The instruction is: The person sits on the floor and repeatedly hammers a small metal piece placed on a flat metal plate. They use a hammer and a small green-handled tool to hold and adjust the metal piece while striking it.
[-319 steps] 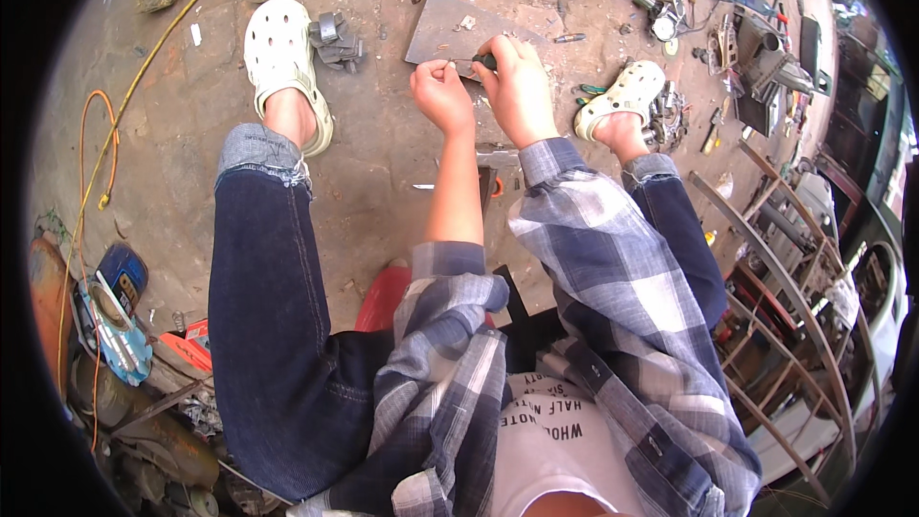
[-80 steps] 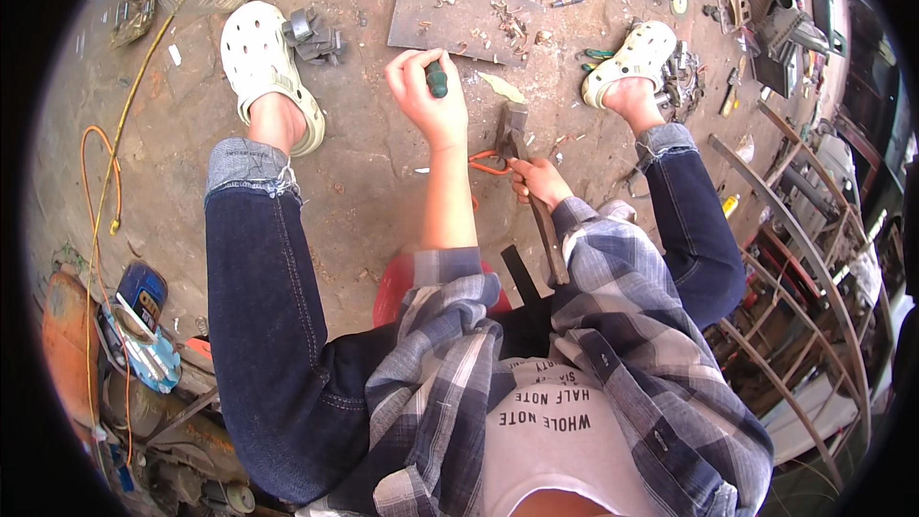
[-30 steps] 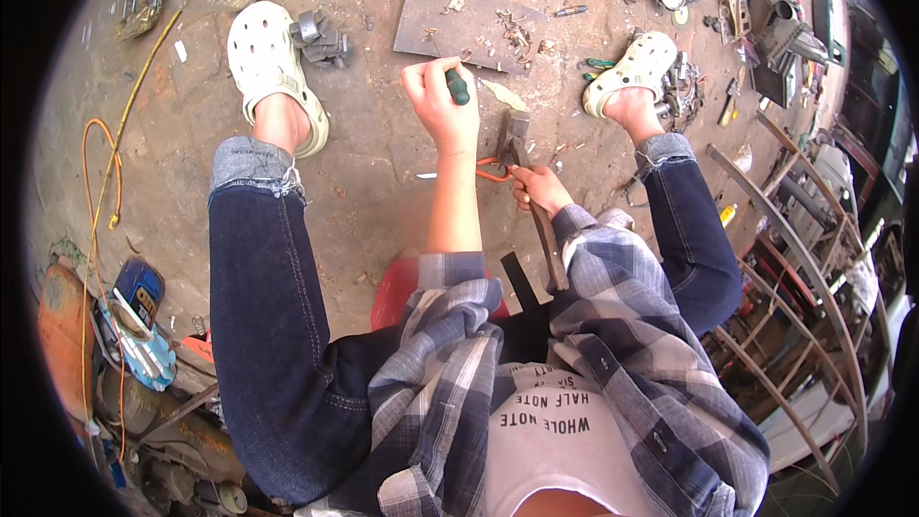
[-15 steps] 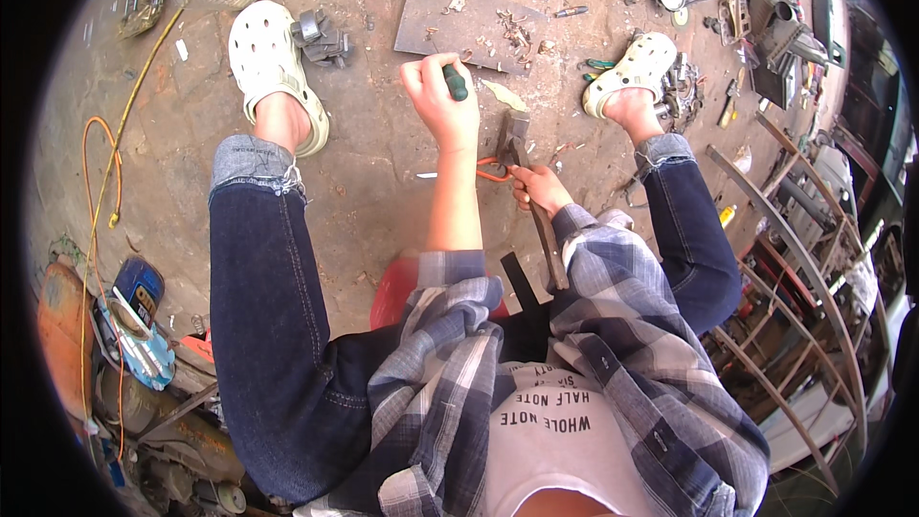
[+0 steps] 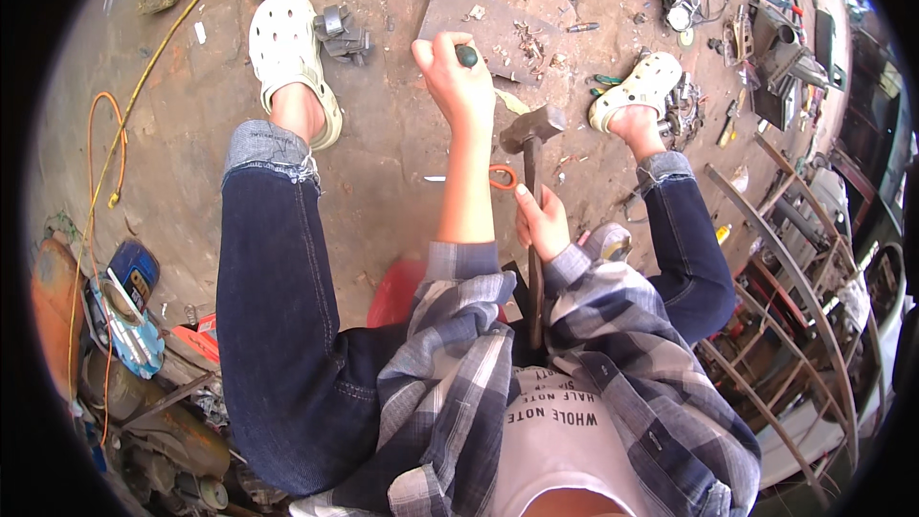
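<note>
My left hand [image 5: 454, 86] is closed around a green-handled tool [image 5: 466, 56]; its rounded end shows above the fist, while the lower part is hidden. That fist stands over the near edge of a flat metal plate [image 5: 458, 11], on which small metal scraps [image 5: 532, 43] lie. In my right hand [image 5: 546, 223] is a hammer [image 5: 532, 126], gripped partway along its shaft. The hammer's head is raised off the ground, to the right of my left wrist and apart from the green handle. An orange loop [image 5: 503, 177] shows beside the shaft.
Dark metal pieces [image 5: 343, 38] lie beside my left shoe [image 5: 284, 48]. Pliers with green grips [image 5: 607, 84] are near my right shoe [image 5: 641, 94]. A yellow cord [image 5: 177, 14] runs along the left; a metal frame [image 5: 795, 268] stands at right. Several tools lie along the far side.
The hammer has been lifted and its head turned more crosswise, while my right hand has drawn back toward me. My left hand keeps its hold on the green handle. The whole view has shifted slightly.
</note>
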The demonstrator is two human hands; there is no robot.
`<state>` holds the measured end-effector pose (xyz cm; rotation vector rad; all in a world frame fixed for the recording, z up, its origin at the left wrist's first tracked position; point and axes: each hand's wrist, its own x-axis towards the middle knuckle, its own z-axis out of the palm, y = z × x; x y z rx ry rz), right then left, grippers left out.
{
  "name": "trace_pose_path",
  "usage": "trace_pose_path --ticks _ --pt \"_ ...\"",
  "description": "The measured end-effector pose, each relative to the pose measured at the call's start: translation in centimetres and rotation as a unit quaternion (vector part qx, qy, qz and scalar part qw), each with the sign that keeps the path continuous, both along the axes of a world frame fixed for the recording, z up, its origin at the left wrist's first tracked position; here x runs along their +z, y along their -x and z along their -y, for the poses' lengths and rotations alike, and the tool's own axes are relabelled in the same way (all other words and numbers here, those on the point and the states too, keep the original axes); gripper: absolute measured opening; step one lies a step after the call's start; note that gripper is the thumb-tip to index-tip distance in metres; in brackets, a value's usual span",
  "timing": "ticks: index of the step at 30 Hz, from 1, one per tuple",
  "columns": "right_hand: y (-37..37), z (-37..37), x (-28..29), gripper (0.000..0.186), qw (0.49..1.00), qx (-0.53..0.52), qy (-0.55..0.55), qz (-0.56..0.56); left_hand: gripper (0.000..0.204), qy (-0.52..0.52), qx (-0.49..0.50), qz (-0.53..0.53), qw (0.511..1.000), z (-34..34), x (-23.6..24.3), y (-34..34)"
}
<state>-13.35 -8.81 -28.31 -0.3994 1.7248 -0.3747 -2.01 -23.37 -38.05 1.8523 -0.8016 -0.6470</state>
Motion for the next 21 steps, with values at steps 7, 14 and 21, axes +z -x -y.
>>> trace_pose_path --ticks 7,14,21 --pt "-1.0 3.5 3.6 0.024 0.942 0.135 0.300 -0.069 0.026 -0.014 -0.024 -0.012 1.000 0.8 -0.3 -0.1" --pt "-2.3 4.1 1.0 0.034 0.912 0.142 0.361 -0.134 0.039 -0.008 -0.034 -0.035 0.999 1.0 0.1 -0.3" --pt "-3.5 6.6 1.4 0.024 0.901 0.177 0.330 -0.218 0.020 -0.051 -0.049 -0.054 0.996 0.4 0.8 0.2"
